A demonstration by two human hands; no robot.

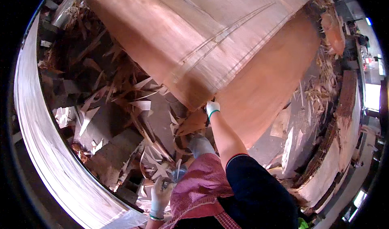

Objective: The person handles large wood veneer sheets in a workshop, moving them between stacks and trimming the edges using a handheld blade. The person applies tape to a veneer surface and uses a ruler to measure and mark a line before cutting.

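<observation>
A large veneer sheet (162, 30), pale on top with long splits in it, lies askew over a reddish-brown sheet (267, 83). At the near corner of the upper sheet is my right hand (212, 107) in a white glove with a green cuff edge. Its fingers are closed at the corner; a small dark piece shows beside them, too small to name. My left hand (161, 194), also in a white glove, hangs low beside my red checked apron (198, 180), apart from the sheets. Its fingers look bent, and whether they hold anything is unclear.
Torn veneer strips (154, 148) litter the floor to the left and around my feet. A tall pale stack of sheets (44, 148) curves along the left side. On the right stands another rough-edged stack (340, 148), with more scraps (322, 79) near it.
</observation>
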